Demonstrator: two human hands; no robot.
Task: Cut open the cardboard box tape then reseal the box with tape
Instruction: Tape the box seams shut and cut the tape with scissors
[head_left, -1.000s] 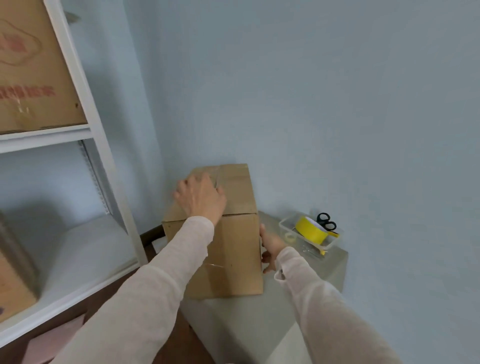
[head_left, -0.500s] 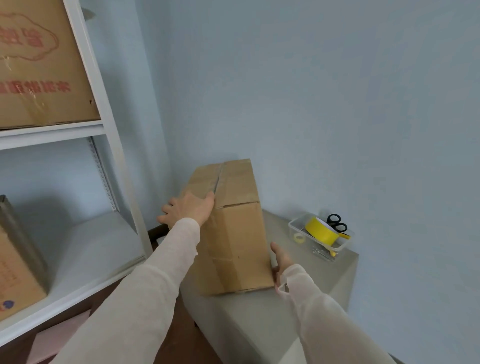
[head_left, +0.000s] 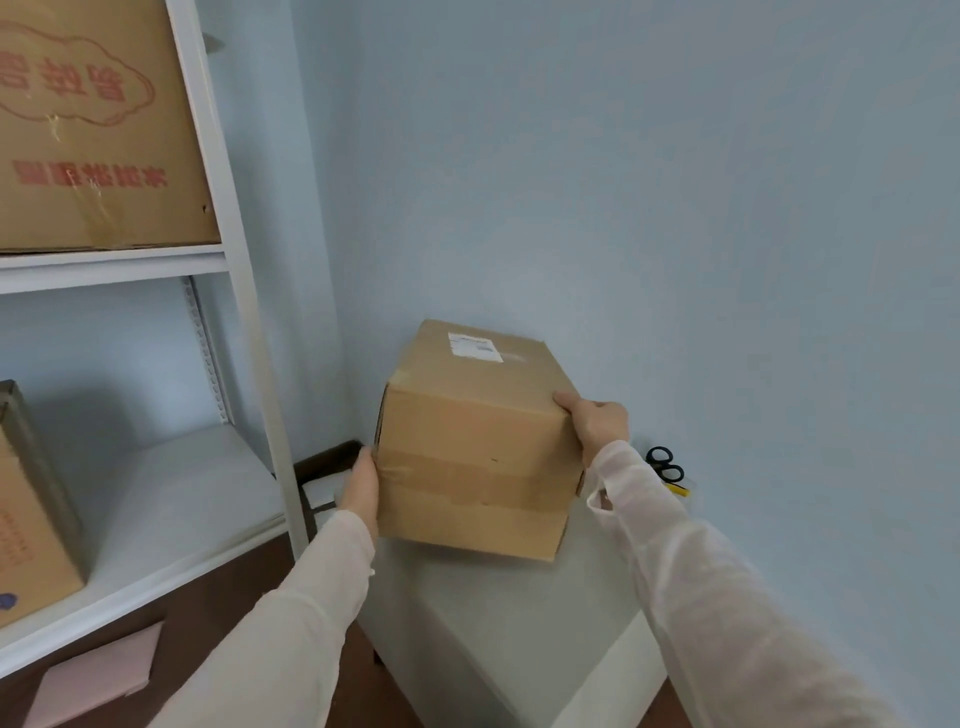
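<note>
Two levels of the rack (head_left: 236, 291) at far left each bear a load: the upper carton (head_left: 93, 130) and the lower carton (head_left: 31, 525). A pink sheet (head_left: 96, 675) lies on the floor below. The left hand (head_left: 361, 488) presses flat, fingers straight, against the left side of the box (head_left: 467, 426). The box is tilted over the grey stand (head_left: 519, 618), with tape (head_left: 467, 475) across its near face and a label (head_left: 474, 345) on top. The right hand (head_left: 595, 426) grips its upper right corner, thumb on the edge. The hands are apart, with the box between them. Scissors (head_left: 665, 465) lie just right of that wrist.
</note>
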